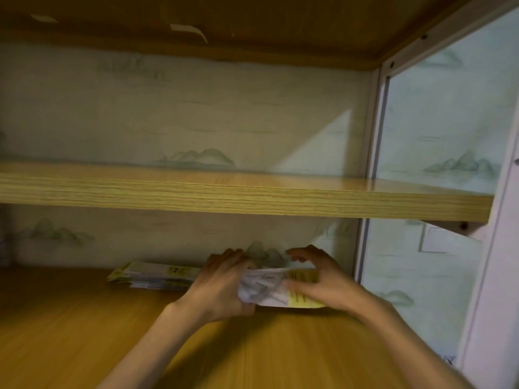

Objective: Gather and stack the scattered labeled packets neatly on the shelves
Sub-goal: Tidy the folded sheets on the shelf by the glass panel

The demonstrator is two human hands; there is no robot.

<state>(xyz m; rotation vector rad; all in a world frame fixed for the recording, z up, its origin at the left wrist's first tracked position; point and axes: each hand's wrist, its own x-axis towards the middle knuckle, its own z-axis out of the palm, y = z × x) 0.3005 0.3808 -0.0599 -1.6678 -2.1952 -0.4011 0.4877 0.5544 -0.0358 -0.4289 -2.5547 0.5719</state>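
Both hands work at the back of the lower shelf [84, 318], a wood-grain board that fills the lower part of the view. The left hand [222, 287] grips the clear plastic end of a packet [276, 289] — fingers curled over its top edge, thumb underneath, the film bunched between them. The right hand [317, 279] holds the opposite end, where a yellow label [302, 294] is visible; the thumb lies along the near side of the label and the fingers arch over the far edge, partly lifted. The packet lies roughly level, at or just above the shelf surface; whether it rests on the board cannot be determined. Motion blur softens the packet and the fingertips.

To the left of the left hand, a stack of packets [156, 276] lies flat on the same shelf, set close to the back wall. Yellow labels show on its top packet and along its near edges. The stack's right end passes behind the left hand, so any contact between the two cannot be confirmed.

Above, a second wooden shelf [224, 197] spans the unit. The back wall [168, 122] carries pale paper with a faint green mountain pattern. A white metal upright [375, 164] — part of the frame — stands at the right side, with a shelf bracket [460, 228] fixed under the upper board
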